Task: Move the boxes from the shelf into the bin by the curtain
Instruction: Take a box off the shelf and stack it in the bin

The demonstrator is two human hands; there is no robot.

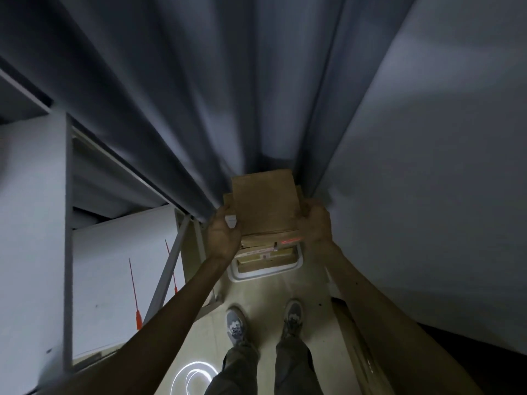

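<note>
I hold a brown cardboard box (265, 201) out in front of me, right above the white bin (266, 276) that stands on the floor at the foot of the grey curtain (228, 95). My left hand (224, 233) grips the box's left side, its thumb on top. On the box's right side my right hand (315, 223) grips the edge. Inside the bin, more cardboard boxes (266, 252) with labels show below the held one.
A grey metal shelf unit (68, 252) with white panels stands at my left, with red cable ties (134, 286) hanging on it. A flat cardboard piece (356, 332) leans at the right by the curtain. My feet (263, 317) stand on the pale floor just behind the bin.
</note>
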